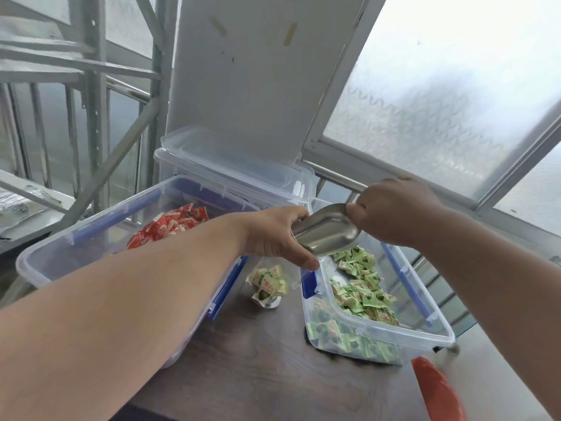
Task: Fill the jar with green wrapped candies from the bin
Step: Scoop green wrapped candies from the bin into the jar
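— So where is the jar [268, 287] against the hands?

— Just below the left hand [277, 235], standing on the dark wood surface [258, 369] with green candies [271, 279] already in it. That grip is curled round the lip of a metal scoop [326, 232], thumb along its near edge. The right hand [391, 212] pinches the scoop's far end; its handle is hidden under the fingers.

— And the bin?

— The bin of green wrapped candies [361, 294] sits just right of the jar, its clear wall [334, 332] touching the surface. The scoop hangs over the bin's near-left corner, above and right of the jar.

— Anything around it?

— Left of the jar, a larger clear bin [91, 235] holding red wrapped candies [170, 227]; the left forearm crosses over it. Behind the jar, a lidded clear container [236, 174]. Near right of it, something orange [437, 390] at the surface's edge.
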